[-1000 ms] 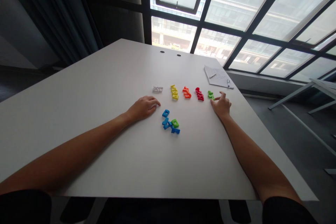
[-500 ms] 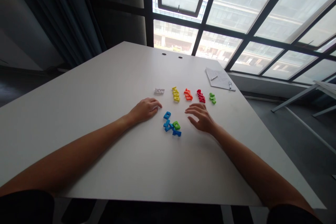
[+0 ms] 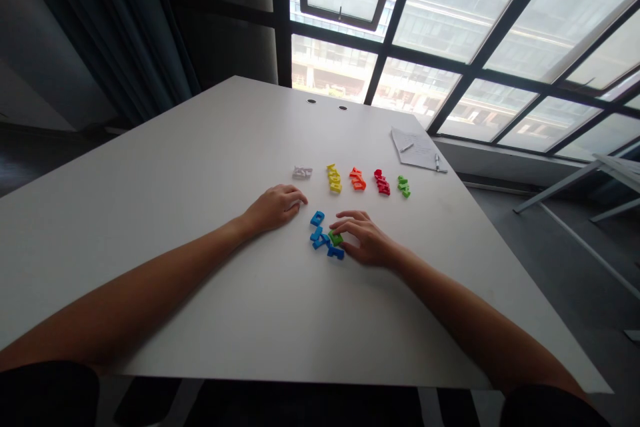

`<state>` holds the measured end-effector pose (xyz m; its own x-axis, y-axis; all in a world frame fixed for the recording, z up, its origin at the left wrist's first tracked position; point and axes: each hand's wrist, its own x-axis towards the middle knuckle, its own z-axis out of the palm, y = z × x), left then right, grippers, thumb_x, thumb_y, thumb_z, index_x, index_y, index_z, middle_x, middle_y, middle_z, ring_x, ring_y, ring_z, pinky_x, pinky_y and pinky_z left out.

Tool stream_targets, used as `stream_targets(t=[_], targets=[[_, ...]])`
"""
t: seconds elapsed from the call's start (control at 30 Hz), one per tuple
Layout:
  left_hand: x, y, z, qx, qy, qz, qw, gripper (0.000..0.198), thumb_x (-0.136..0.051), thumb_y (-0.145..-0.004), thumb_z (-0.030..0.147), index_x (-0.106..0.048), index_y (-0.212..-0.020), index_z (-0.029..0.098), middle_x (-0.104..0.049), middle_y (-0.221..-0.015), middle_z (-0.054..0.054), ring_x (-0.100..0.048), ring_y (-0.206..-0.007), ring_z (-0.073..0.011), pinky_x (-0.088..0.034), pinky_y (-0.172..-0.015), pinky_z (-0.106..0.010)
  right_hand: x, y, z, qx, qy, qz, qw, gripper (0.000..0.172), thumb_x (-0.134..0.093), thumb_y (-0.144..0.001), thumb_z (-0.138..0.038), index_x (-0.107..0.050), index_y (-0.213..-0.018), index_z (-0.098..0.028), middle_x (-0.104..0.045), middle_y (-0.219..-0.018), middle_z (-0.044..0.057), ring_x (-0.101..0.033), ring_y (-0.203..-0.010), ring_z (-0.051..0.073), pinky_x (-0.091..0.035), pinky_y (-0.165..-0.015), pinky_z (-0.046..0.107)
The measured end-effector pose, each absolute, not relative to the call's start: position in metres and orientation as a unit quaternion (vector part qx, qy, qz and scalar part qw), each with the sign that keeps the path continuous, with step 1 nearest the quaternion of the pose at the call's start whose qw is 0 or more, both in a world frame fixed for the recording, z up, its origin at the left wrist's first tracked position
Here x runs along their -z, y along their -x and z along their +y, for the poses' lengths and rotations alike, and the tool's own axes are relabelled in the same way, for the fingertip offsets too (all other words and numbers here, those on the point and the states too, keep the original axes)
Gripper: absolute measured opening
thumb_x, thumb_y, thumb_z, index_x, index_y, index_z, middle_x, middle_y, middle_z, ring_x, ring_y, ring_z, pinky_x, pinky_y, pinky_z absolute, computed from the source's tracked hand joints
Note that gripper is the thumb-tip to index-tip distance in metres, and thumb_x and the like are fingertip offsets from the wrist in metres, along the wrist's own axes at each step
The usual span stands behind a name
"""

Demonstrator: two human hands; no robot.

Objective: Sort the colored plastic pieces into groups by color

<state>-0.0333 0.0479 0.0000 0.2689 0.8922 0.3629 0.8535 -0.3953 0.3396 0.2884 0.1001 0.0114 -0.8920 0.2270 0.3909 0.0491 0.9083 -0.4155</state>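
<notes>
Two bare hands sit in my feed over a white rectangular table point(image 3: 175, 227). The right hand point(image 3: 367, 241) is curved, its fingers point(image 3: 350, 221) lying on a green plastic letter-shaped piece point(image 3: 335, 238); I can see contact, but I cannot tell whether it is gripped. That piece lies against a loose cluster of blue plastic letter-shaped pieces point(image 3: 319, 235). The left hand point(image 3: 275, 209) rests released and lightly curled on the tabletop, just beside the cluster, with nothing visible in it. Farther out runs a line of white plastic pieces point(image 3: 303, 172), yellow plastic pieces point(image 3: 335, 178), orange plastic pieces point(image 3: 357, 179), red plastic pieces point(image 3: 382, 182) and green plastic pieces point(image 3: 403, 186). A sheet of white paper point(image 3: 415, 148) and a pen point(image 3: 437, 162) lie at the far right table edge. My widest room for moving lies toward the near edge.
</notes>
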Motion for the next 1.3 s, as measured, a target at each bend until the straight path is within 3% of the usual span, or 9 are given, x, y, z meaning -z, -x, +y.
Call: stream_targets(t=[0.2, 0.43, 0.63, 0.83, 1.0, 1.13, 1.3], targets=[[-0.002, 0.033, 0.047, -0.256, -0.797, 0.545, 0.045, 0.03, -0.05, -0.098, 0.027, -0.077, -0.11, 0.023, -0.074, -0.12, -0.009, -0.068, -0.111, -0.0279, -0.052, -0.105, -0.045, -0.006, -0.297, 0.125, -0.152, 0.132, -0.93, 0.306, 0.046, -0.07, -0.094, -0.027, -0.058, -0.139, -0.025, -0.076, -0.122, 0.012, -0.067, -0.12, 0.031, -0.048, -0.107, 0.053], [-0.002, 0.033, 0.047, -0.257, -0.796, 0.547, 0.044, 0.03, -0.05, -0.098, 0.028, -0.077, -0.11, 0.023, -0.074, -0.12, -0.009, -0.068, -0.112, -0.0287, -0.052, -0.105, -0.047, 0.005, -0.342, 0.193, -0.025, 0.382, -0.816, 0.433, 0.056, -0.065, -0.088, -0.035, -0.051, -0.14, -0.021, -0.076, -0.117, 0.013, -0.068, -0.116, 0.034, -0.045, -0.108, 0.056], [0.0, 0.033, 0.047, -0.25, -0.796, 0.55, 0.041, 0.03, -0.049, -0.099, 0.029, -0.076, -0.11, 0.024, -0.073, -0.121, -0.008, -0.068, -0.113, -0.0279, -0.052, -0.105, -0.045, 0.01, -0.379, 0.224, 0.001, 0.575, -0.734, 0.362, 0.07, -0.058, -0.08, -0.031, -0.039, -0.146, -0.018, -0.074, -0.12, 0.015, -0.064, -0.118, 0.038, -0.041, -0.106, 0.06], [0.0, 0.033, 0.047, -0.246, -0.794, 0.555, 0.044, 0.03, -0.049, -0.099, 0.03, -0.076, -0.111, 0.024, -0.073, -0.122, -0.008, -0.067, -0.113, -0.0283, -0.052, -0.105, -0.046, 0.013, -0.38, 0.225, -0.01, 0.666, -0.688, 0.287, 0.074, -0.059, -0.081, -0.032, -0.035, -0.149, -0.017, -0.072, -0.122, 0.016, -0.06, -0.121, 0.04, -0.037, -0.108, 0.063], [0.0, 0.033, 0.047, -0.25, -0.794, 0.552, 0.043, 0.03, -0.05, -0.099, 0.029, -0.076, -0.11, 0.024, -0.073, -0.121, -0.008, -0.067, -0.112, -0.0281, -0.052, -0.104, -0.045, 0.014, -0.379, 0.224, -0.009, 0.684, -0.688, 0.242, 0.073, -0.061, -0.083, -0.037, -0.038, -0.149, -0.014, -0.068, -0.124, 0.02, -0.057, -0.123, 0.043, -0.037, -0.107, 0.063], [0.001, 0.033, 0.048, -0.25, -0.794, 0.552, 0.043, 0.03, -0.049, -0.099, 0.029, -0.076, -0.11, 0.024, -0.073, -0.121, -0.008, -0.067, -0.111, -0.0278, -0.052, -0.103, -0.044, 0.011, -0.376, 0.219, 0.038, 0.627, -0.713, 0.312, 0.072, -0.06, -0.082, -0.038, -0.039, -0.148, -0.016, -0.064, -0.133, 0.02, -0.057, -0.122, 0.041, -0.041, -0.103, 0.059], [0.0, 0.033, 0.047, -0.252, -0.793, 0.553, 0.045, 0.029, -0.05, -0.098, 0.028, -0.076, -0.111, 0.024, -0.073, -0.121, -0.008, -0.067, -0.113, -0.0277, -0.052, -0.106, -0.045, 0.003, -0.352, 0.194, 0.066, 0.428, -0.816, 0.384, 0.04, -0.054, -0.092, -0.029, -0.056, -0.131, -0.019, -0.071, -0.12, 0.015, -0.063, -0.117, 0.034, -0.043, -0.103, 0.051]])
